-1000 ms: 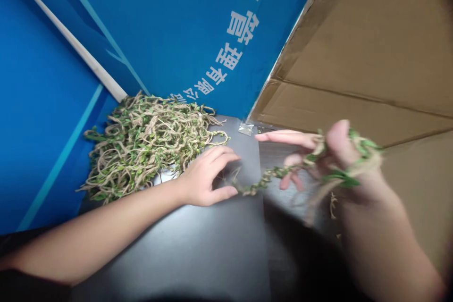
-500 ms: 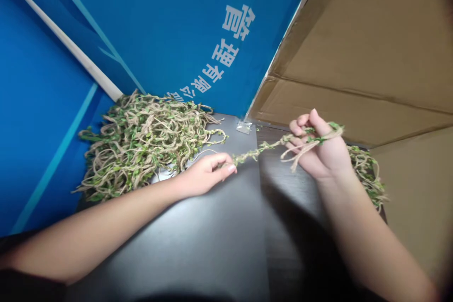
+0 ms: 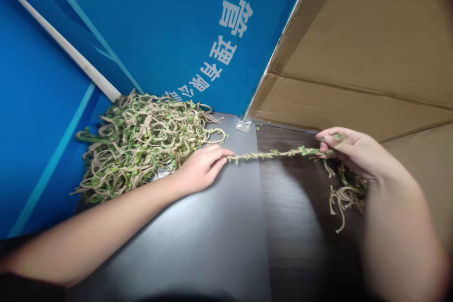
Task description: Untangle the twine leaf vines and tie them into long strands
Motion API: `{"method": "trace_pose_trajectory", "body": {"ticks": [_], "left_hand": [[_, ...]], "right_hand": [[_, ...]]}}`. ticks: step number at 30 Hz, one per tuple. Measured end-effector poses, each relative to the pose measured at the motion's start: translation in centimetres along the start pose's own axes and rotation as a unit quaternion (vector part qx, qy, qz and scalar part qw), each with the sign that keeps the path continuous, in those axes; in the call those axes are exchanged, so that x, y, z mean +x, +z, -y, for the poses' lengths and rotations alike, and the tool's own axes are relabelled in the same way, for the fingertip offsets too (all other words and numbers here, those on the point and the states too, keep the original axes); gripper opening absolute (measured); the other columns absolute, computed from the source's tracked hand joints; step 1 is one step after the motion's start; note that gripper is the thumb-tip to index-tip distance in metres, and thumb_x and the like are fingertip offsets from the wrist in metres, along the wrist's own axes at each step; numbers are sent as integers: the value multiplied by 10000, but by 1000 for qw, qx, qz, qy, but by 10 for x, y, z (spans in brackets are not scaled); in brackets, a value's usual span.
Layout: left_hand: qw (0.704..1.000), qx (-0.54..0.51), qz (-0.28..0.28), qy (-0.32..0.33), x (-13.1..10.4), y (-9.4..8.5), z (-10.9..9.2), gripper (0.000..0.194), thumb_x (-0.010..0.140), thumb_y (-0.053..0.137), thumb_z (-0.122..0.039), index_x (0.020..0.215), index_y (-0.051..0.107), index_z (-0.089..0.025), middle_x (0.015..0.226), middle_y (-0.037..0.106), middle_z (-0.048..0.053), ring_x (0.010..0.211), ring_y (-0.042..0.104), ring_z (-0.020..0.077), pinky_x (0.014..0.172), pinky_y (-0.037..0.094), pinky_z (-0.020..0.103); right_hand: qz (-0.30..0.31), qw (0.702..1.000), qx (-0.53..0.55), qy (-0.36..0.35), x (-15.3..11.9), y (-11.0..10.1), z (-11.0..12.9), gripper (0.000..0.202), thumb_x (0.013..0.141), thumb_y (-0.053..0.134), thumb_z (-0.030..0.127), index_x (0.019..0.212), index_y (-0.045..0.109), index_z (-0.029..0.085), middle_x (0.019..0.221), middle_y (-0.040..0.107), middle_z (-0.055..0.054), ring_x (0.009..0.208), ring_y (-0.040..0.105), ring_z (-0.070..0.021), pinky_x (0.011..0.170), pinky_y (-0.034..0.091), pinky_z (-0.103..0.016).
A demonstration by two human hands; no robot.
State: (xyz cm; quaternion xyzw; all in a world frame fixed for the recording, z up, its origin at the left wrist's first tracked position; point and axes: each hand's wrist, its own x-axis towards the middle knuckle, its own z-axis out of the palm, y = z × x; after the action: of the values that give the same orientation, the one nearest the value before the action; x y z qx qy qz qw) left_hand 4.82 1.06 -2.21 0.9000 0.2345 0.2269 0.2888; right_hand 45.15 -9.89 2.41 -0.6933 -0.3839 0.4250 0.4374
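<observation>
A twine strand with small green leaves (image 3: pixel 269 155) stretches nearly level between my two hands. My left hand (image 3: pixel 205 167) pinches its left end, just beside a big tangled pile of leafy twine (image 3: pixel 141 141). At the right, my right hand (image 3: pixel 339 144) is closed on the other end, with loose twine tails hanging under the fingers. Below and behind that hand lies a smaller heap of leafy twine (image 3: pixel 350 193), partly hidden by the hand and wrist.
The work surface is a grey sheet (image 3: pixel 212 245) beside dark wood (image 3: pixel 290 226). A small clear plastic packet (image 3: pixel 243 126) lies near the back. Blue panels (image 3: pixel 159 23) with white lettering stand behind, a pale pole (image 3: pixel 78 59) leans left, and cardboard (image 3: pixel 371 42) stands right.
My right hand has moved right and turned over, palm down, drawing the strand out straighter and longer. My left hand has stayed nearly in place, its fingers now flatter over the strand's end.
</observation>
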Motion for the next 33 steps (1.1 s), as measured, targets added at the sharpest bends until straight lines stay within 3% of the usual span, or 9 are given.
{"method": "trace_pose_trajectory", "body": {"ticks": [3,6,8,10,12,15,18,27,33], "left_hand": [[1000,3,10,12,-1,4,0,288,1072,464,-231,1261,674,-176,1102,738,82,1026,698,206,930,560,354],[1000,1,13,27,-3,6,0,273,1076,484,-246,1286,648,-186,1187,746,65,1060,714,205,946,561,352],[999,3,18,36,-5,8,-1,272,1077,500,-271,1300,637,-198,1161,758,52,1004,728,196,912,566,342],[999,8,22,42,-5,8,-2,276,1077,514,-299,1307,633,-205,1092,769,49,942,733,186,885,567,327],[999,7,16,49,-6,8,-3,273,1077,519,-311,1301,630,-201,1060,769,53,930,733,181,883,564,315],[998,-4,-5,68,-5,7,-4,262,1069,520,-285,1295,614,-191,1122,751,74,1005,721,190,912,553,307],[997,-31,-22,73,-5,5,-6,304,1021,555,-225,1321,572,-178,1123,726,79,940,701,168,860,548,277],[996,-85,-27,-4,-4,5,-4,248,963,573,-150,1210,578,-179,1022,699,25,664,564,79,645,476,213],[976,-202,-29,-71,-3,8,-1,247,1003,559,-170,1250,554,-155,1000,710,45,806,689,106,701,538,210]], "right_hand": [[-4,994,-105,37,-2,-26,-1,360,817,835,446,1080,777,206,968,759,-183,856,739,-213,818,540,-374],[-107,966,-231,45,-9,-26,11,224,900,743,387,1040,777,216,996,770,-182,865,722,-242,849,501,-454],[-225,898,-378,9,-17,-2,24,169,887,746,376,960,772,227,906,768,-149,830,693,-265,830,475,-493],[-262,874,-382,-148,-29,44,36,175,928,688,369,1017,756,234,943,766,-127,864,695,-261,845,499,-468],[-151,902,-282,-289,-40,103,42,194,984,624,373,1076,730,239,1033,758,-103,959,707,-242,899,534,-422],[95,924,-148,-339,-46,182,32,288,1041,530,344,1295,616,239,1251,707,-97,1121,693,-222,961,564,-387],[153,917,-126,-345,-40,217,11,318,1064,475,295,1366,548,227,1327,663,-111,1227,641,-220,1044,531,-400],[144,864,-261,-407,-24,193,-11,167,1004,591,256,1162,609,206,974,700,-63,870,654,-194,777,500,-318],[115,861,-245,-431,-24,201,-22,98,1027,546,200,1091,619,215,911,685,-41,784,586,-165,755,455,-310]]}}
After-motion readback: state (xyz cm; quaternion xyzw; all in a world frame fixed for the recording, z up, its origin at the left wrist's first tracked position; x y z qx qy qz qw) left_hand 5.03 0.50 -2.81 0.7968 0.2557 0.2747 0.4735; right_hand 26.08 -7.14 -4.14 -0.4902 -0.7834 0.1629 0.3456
